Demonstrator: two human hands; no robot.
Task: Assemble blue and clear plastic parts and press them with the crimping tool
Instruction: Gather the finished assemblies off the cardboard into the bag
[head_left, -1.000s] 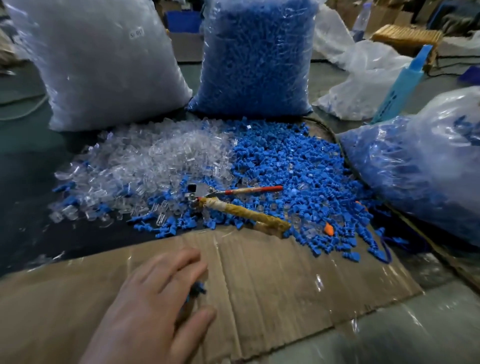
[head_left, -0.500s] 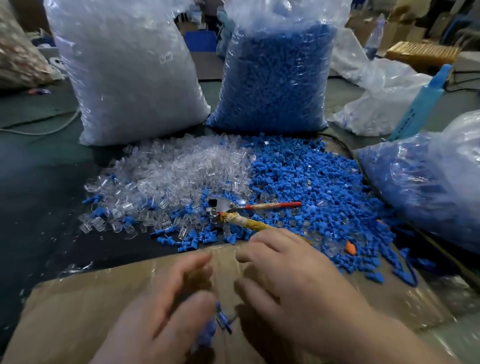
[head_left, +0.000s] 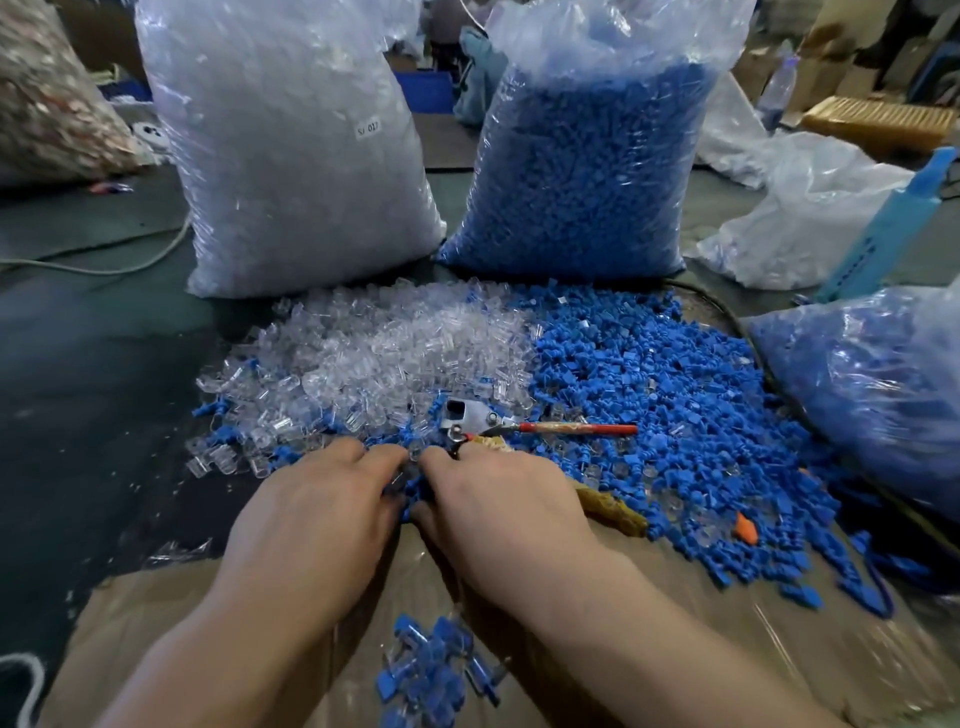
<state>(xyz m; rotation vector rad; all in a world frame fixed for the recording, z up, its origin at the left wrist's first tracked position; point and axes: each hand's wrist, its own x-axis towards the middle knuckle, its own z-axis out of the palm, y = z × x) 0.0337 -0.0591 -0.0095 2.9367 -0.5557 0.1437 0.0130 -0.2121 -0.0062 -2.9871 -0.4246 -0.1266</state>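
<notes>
Left hand (head_left: 317, 509): fingertips curled into the heaps' near edge; hold hidden, cannot tell.
Right hand (head_left: 498, 509): just beside it, over the tool's taped handle; hold cannot tell.
Metal crimping tool with red handle (head_left: 483, 415): 12 o'clock of right hand.
Clear plastic parts heap (head_left: 395, 343): 11 o'clock.
Blue plastic parts heap (head_left: 675, 389): 1 o'clock.

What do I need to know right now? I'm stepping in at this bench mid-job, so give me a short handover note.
Left hand: at the piles' near edge, fingertips down among loose parts; grip hidden.
Right hand: beside it, the same, lying over the wrapped handle of the crimping tool.
Tool: lies on the parts, head between the clear parts and the blue parts.
Done: a small heap of blue-and-clear pieces on the cardboard.
Left: nearly all of both loose piles.
</notes>
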